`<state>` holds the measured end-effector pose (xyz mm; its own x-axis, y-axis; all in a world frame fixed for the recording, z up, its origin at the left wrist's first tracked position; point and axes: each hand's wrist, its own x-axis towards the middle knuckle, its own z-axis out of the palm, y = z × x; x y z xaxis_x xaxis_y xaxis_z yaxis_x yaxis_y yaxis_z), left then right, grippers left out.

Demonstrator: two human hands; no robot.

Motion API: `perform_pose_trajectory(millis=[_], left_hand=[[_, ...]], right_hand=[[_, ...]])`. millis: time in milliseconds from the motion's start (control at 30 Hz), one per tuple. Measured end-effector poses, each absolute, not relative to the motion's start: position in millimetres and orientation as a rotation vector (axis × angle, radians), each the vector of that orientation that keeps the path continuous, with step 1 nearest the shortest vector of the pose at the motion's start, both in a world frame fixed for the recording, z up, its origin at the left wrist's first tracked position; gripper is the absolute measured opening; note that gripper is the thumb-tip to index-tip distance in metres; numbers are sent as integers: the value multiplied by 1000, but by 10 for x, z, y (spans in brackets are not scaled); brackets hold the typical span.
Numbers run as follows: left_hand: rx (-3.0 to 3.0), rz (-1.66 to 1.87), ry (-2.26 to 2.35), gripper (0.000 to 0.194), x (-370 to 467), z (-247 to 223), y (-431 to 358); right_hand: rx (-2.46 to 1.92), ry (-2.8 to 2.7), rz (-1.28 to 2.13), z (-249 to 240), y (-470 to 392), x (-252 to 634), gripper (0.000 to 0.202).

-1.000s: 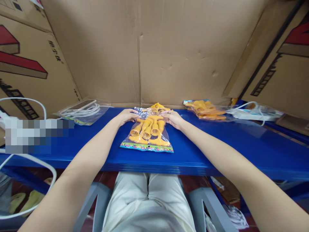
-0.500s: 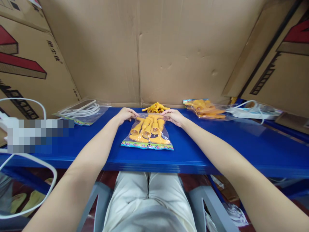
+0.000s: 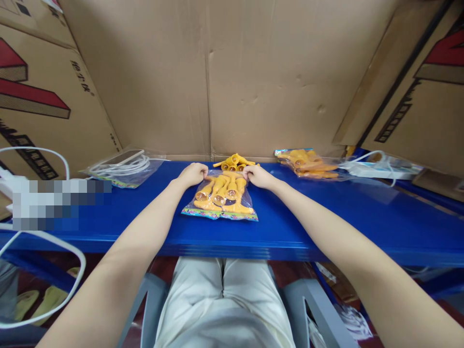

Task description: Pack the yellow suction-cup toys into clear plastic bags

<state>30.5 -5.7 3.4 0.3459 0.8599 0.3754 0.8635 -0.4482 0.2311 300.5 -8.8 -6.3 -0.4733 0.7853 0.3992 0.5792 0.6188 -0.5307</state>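
Note:
A clear plastic bag (image 3: 220,212) with a colourful printed strip lies flat on the blue table, strip towards me. Inside it are several yellow plastic pieces (image 3: 232,193) with hollow, cup-like ends; I cannot tell their exact kind. My left hand (image 3: 194,174) pinches the bag's far left corner, fingers closed. At the far right corner, my right hand (image 3: 256,175) grips the plastic the same way. Just beyond the bag sits a small pile of loose yellow pieces (image 3: 235,159), partly hidden behind it.
Another bag of yellow pieces (image 3: 308,162) lies at the back right, beside a white device with a cable (image 3: 377,166). A bag with a white cable (image 3: 125,166) is at the back left. Cardboard (image 3: 253,72) walls in the blue table (image 3: 348,212).
Both hands have closed from loosely spread fingers into pinches on the bag's far corners. The bag has shifted slightly away from me.

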Motion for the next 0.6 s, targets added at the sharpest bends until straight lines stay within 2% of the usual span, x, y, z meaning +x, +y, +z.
perform_pose_trajectory(millis=[200,400,500,600], left_hand=[[-2515,-447,-1664,14,376,106,-158],[-2412,-322,-1602,14,399,131,-196],[-2378,-320,-1563,15,406,130,-205],[-2355,-372,-1530,17,421,131,-231]], right_hand=[[-1104,-2189,493,-110,-56,3002,20],[-1172,-2050,758,-92,-107,2977,19],[-1156,-1984,864,-70,-142,2980,23],[-1131,-1942,883,-86,-149,2978,37]])
